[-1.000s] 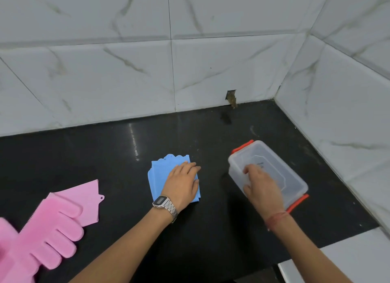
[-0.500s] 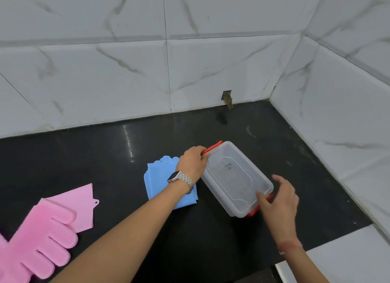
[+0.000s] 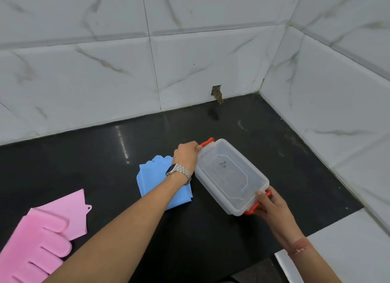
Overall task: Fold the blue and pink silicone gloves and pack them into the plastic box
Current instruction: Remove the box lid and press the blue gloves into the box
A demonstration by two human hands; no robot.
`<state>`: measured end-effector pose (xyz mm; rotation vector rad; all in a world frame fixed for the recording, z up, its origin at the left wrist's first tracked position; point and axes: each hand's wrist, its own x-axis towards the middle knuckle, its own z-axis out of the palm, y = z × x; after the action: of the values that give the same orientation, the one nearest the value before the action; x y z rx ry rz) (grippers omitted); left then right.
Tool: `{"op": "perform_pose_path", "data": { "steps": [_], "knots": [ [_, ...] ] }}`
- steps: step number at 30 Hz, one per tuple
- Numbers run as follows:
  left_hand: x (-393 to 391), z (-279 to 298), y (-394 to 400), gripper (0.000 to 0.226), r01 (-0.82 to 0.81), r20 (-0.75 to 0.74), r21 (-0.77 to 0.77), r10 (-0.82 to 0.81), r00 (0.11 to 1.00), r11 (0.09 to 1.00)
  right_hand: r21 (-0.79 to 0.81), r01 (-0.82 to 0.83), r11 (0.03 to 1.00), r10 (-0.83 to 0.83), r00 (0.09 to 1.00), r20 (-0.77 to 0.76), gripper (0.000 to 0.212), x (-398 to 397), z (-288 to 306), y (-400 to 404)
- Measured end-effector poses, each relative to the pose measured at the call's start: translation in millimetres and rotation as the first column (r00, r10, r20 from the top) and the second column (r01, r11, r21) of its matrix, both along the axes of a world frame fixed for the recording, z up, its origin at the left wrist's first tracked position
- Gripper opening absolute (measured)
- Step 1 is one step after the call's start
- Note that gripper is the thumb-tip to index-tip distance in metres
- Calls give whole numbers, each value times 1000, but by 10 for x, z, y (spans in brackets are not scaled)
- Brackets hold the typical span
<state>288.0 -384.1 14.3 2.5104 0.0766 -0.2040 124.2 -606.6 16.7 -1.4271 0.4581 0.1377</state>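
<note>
A dark handwritten scribble is showing on the lid of the plastic box (image 3: 231,175), but it is too loose to read as letters. The box is clear, with its lid on and an orange clip at each short end, and it is sitting at an angle on the black counter (image 3: 274,134) near the tiled corner. The folded blue glove (image 3: 154,181) is lying flat on the counter just beside the box's left side, partly under the person's wrist. The pink gloves (image 3: 42,236) are lying unfolded and well apart from it, at the left edge of the view, fingers pointing towards the near right.

The left hand (image 3: 186,156) is reaching across the blue glove, its fingers curling round the far orange clip (image 3: 207,141); a metal watch (image 3: 178,170) is sitting on that wrist. The right hand (image 3: 272,206) is gripping the near orange clip (image 3: 252,208), thumb pressing on the lid's edge, a red thread (image 3: 299,245) circling its wrist.
</note>
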Motion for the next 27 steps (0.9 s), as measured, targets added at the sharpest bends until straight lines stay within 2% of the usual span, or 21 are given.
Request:
{"op": "perform_pose_path", "data": {
  "steps": [4, 7, 10, 12, 13, 14, 15, 17, 18, 21, 25, 27],
  "knots": [
    [55, -15, 53, 27, -93, -74, -136, 84, 994, 986, 156, 13, 988, -14, 1000, 1, 34, -46, -50, -89],
    [28, -1, 59, 20, -112, -54, -196, 104, 993, 974, 255, 57, 965, -54, 998, -19, 35, -66, -127, -130],
    [-81, 38, 17, 30, -94, 135, -47, 99, 986, 995, 317, 129, 940, -110, 991, -78, 31, -93, -236, -117],
    [-252, 134, -109, 29, 13, 311, 1, -13, 950, 1000, 339, 167, 926, -136, 984, -113, 28, -107, -302, -96],
    [-378, 178, -191, 25, 131, 392, -1, -120, 912, 991, 341, 171, 924, -138, 983, -121, 27, -113, -328, -82],
    [-531, 199, -274, 21, 290, 458, 19, -267, 848, 957, 338, 169, 926, -135, 983, -122, 27, -117, -348, -68],
    [-707, 194, -357, 17, 460, 492, 83, -438, 752, 884, 335, 167, 927, -134, 984, -120, 26, -114, -361, -54],
    [-1057, 144, -474, 24, 683, 418, 248, -712, 564, 687, 331, 178, 927, -145, 982, -122, 27, -101, -382, -26],
    [-1189, 110, -502, 33, 722, 353, 290, -772, 529, 628, 332, 186, 925, -152, 980, -124, 27, -91, -389, -14],
    [-1372, 25, -515, 52, 707, 266, 359, -793, 548, 609, 335, 187, 924, -156, 981, -118, 24, -71, -394, 13],
    [-1383, 39, -468, 53, 635, 231, 468, -779, 583, 614, 313, 196, 930, -169, 979, -109, 25, -76, -392, 21],
    [-1386, 25, -453, 50, 639, 212, 497, -796, 567, 587, 314, 205, 927, -178, 977, -113, 25, -80, -396, 29]
  ]
}}
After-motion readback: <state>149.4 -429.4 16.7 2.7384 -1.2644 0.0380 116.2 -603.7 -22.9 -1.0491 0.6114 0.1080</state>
